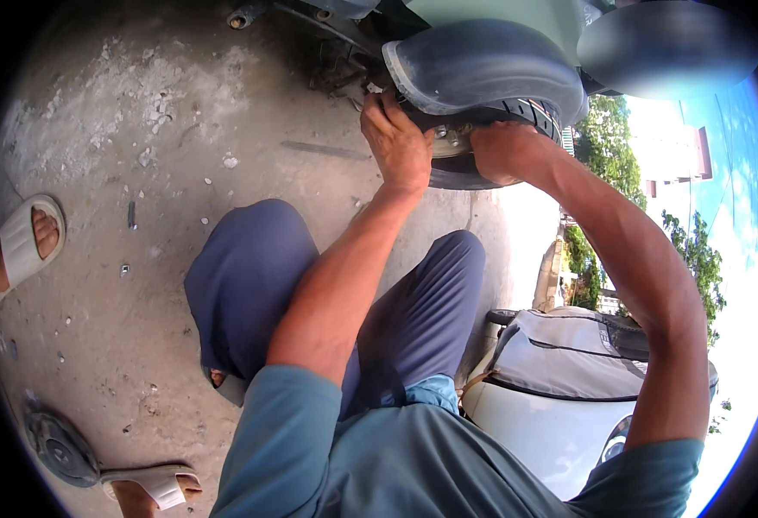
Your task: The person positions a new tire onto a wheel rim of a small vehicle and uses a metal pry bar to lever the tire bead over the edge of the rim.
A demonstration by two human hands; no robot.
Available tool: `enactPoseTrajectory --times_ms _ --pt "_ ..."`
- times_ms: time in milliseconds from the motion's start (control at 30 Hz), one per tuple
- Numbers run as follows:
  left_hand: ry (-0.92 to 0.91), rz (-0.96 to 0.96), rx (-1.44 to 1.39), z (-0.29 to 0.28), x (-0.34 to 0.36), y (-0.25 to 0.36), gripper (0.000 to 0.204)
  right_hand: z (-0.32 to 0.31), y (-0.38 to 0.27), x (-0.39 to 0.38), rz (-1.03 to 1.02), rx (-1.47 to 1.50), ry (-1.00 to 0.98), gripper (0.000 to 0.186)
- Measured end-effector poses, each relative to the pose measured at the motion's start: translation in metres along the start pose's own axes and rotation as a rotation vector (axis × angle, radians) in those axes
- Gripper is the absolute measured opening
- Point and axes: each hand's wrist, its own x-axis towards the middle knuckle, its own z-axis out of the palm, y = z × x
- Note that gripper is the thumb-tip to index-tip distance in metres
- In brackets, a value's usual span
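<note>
Under a dark plastic mudguard [487, 65] is a wheel with a black tyre [461, 177] and a metal hub [452, 142]. My left hand [399, 147] is closed around the wheel's left side, fingers bent over the far edge and thumb beside the hub. On the other side, my right hand [508, 154] is curled against the wheel, knuckles up, just right of the hub. Its fingertips are hidden, and whatever they grip does not show. Small metal fittings show between the two hands.
Another person's sandalled feet [32, 246] are at the left. A round black part [61, 447] lies lower left. A thin strip [325, 150] and small metal pieces [132, 216] lie on the concrete floor [172, 319]. A white vehicle with a grey cover [560, 354] stands at right.
</note>
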Motion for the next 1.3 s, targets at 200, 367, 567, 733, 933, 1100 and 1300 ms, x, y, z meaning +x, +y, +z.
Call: enactPoseTrajectory --times_ms 200,367,567,733,933,1100,1300 --pt "-0.03 0.003 -0.041 -0.002 0.0 0.004 0.102 -0.003 -0.008 0.003 0.151 0.055 -0.062 0.065" --pt "-0.021 0.027 0.001 -0.014 0.006 -0.003 0.102 0.006 -0.024 0.002 0.11 0.64 -0.187 0.06" --pt "-0.085 0.035 -0.003 -0.005 -0.006 0.011 0.099 0.158 -0.082 0.021 0.491 1.819 0.404 0.072" --pt "-0.021 0.046 0.054 -0.004 0.001 0.0 0.1 0.107 -0.111 0.014 0.427 2.696 0.533 0.072" --pt "-0.054 -0.008 0.081 0.006 -0.002 0.0 0.098 0.09 -0.101 0.064 0.61 2.898 0.699 0.062" --pt "-0.159 -0.089 0.048 0.001 -0.001 -0.003 0.09 0.07 -0.086 0.064 0.639 3.07 0.789 0.058" --pt "-0.169 -0.105 0.139 -0.005 0.0 0.008 0.092 0.138 -0.06 0.017 0.257 2.89 0.44 0.066"
